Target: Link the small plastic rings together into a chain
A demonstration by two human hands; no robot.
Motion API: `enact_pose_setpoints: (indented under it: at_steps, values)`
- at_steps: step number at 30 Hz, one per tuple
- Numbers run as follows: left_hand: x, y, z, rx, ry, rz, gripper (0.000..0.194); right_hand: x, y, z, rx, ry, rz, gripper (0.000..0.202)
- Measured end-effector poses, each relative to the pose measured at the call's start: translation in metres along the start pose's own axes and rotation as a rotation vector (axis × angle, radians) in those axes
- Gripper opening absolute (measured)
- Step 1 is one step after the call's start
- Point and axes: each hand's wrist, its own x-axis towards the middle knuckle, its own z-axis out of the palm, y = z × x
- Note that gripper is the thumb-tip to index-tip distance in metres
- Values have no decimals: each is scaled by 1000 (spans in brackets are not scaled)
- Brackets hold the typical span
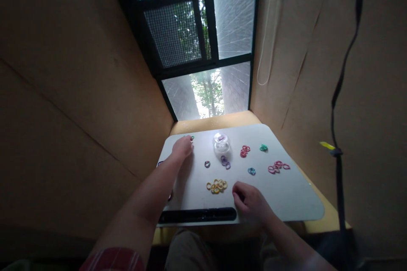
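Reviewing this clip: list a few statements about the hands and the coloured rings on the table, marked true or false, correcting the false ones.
1. The left hand is over the far left part of the table. True.
2. The purple rings lie nearer the person than the jar. True.
3. The right hand is on the jar. False: it is near the table's front edge, beside the yellow rings.
4. The pink rings lie left of the jar. False: they lie to its right.
5. Left to right, the blue rings lie between the yellow and the pink ones. True.
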Motion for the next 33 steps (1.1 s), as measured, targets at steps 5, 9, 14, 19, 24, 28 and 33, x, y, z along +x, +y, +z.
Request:
enact_pose_setpoints:
  at_steps: [5, 9, 14, 19, 24, 28, 33]
  values:
    - [-42, 18, -30, -251, 157, 51, 30, 1, 1, 1, -3, 15, -18, 10]
    - [-103, 48, -47, -461, 206, 163, 22, -2, -4, -2, 0, 47, -28, 11]
    - [-183, 94, -20, -752, 115, 161, 17, -2, -5, -2, 14, 55, -38, 11]
    - [-220, 129, 24, -872, 113, 135, 11, 14, 11, 2, 242, -4, 27, 11]
    - [-219, 136, 40, -891, 133, 90, 11, 19, 12, 0, 539, -93, 142, 24]
    - [-216, 131, 44, -909, 151, 71, 15, 10, 9, 0, 518, -50, 112, 23]
    - [-214, 126, 49, -937, 151, 68, 12, 4, 15, 7, 280, 25, -14, 17]
